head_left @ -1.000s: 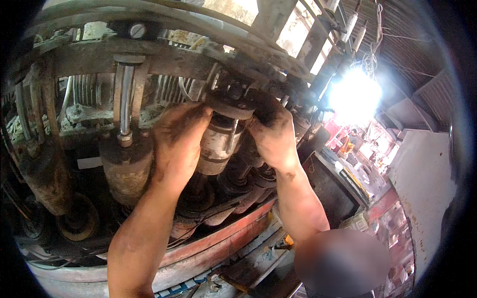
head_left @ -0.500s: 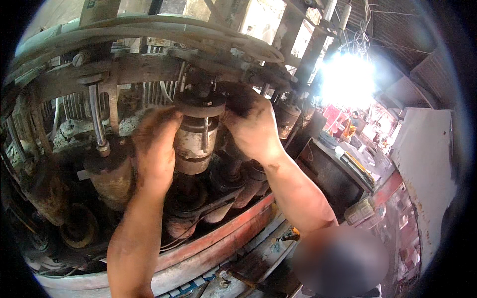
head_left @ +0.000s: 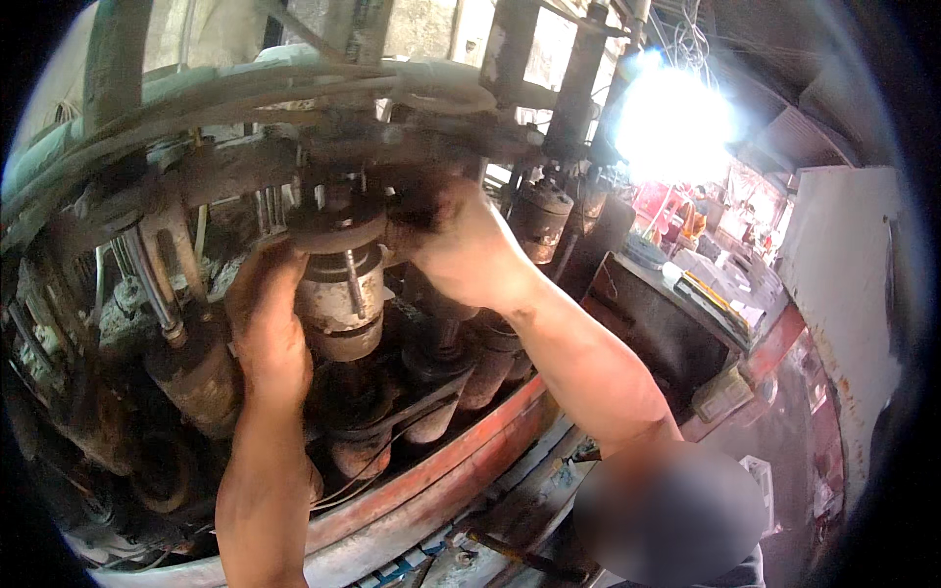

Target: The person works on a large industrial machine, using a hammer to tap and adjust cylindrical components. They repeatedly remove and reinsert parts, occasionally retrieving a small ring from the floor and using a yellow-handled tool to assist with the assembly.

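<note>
A dirty metal cylinder (head_left: 341, 299) with a dark round disc (head_left: 338, 235) on top hangs in the middle of a large grimy machine. Down its front runs a short upright pin (head_left: 354, 282). My left hand (head_left: 270, 304) curls round the cylinder's left side, its fingertips by the disc's edge and partly hidden. On the opposite side, my right hand (head_left: 461, 245) is closed against the disc and cylinder. Its fingers are blackened, blurred and mostly in shadow. A blurred patch covers the area beyond my right elbow.
To the left stands another spindle with a shiny rod (head_left: 152, 284); further cylinders (head_left: 541, 218) hang at the right. A curved red rim (head_left: 451, 441) borders the machine in front. A dark box-like bench (head_left: 657, 304) holds stacked flat items. A bright lamp (head_left: 676, 122) glares overhead.
The view has shifted, so the cylinder and both hands appear further left and slightly lower. My hands stay on the same two sides of it.
</note>
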The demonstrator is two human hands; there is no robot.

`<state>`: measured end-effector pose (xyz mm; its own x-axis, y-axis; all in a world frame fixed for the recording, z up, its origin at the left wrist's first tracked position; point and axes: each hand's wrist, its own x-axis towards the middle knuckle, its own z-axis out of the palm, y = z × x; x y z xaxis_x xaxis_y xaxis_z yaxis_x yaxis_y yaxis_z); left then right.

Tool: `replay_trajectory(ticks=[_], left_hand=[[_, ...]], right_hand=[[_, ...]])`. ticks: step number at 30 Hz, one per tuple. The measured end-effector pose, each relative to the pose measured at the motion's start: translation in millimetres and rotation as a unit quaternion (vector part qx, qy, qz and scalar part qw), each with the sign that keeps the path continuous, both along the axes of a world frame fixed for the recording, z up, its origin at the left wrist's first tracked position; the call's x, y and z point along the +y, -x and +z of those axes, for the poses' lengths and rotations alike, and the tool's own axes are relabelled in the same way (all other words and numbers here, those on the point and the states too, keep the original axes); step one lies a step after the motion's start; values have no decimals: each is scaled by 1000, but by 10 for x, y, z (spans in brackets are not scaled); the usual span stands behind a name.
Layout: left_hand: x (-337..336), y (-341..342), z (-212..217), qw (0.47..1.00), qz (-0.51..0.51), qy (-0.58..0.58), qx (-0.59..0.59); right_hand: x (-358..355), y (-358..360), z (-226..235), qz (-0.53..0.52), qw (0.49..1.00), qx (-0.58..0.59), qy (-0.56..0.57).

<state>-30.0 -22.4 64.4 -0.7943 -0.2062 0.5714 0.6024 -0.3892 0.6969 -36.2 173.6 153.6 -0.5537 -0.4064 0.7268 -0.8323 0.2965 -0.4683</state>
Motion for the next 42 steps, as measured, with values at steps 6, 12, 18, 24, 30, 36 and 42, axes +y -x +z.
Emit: replay_trajectory(ticks=[6,12,18,24,30,36,42], left_hand=[[34,-12,12,998,15,-61,13],[42,-13,29,998,24,-62,14],[56,-58,41,998,1,-62,27],[84,-120,94,997,12,-61,33],[64,-76,84,999,13,-39,29],[82,-88,79,998,7,-47,47],[99,-97,83,997,-4,-56,56]], right_hand=[[-33,-34,9,-11,999,16,-29],[-44,13,3,-16,1000,-3,-5],[17,-426,-35,-144,987,68,11],[-57,-677,-308,-80,997,-6,-9],[-179,-677,-279,-78,994,-67,23],[-226,-638,-131,-65,984,-133,97],[-259,-626,-178,-80,982,-118,122]])
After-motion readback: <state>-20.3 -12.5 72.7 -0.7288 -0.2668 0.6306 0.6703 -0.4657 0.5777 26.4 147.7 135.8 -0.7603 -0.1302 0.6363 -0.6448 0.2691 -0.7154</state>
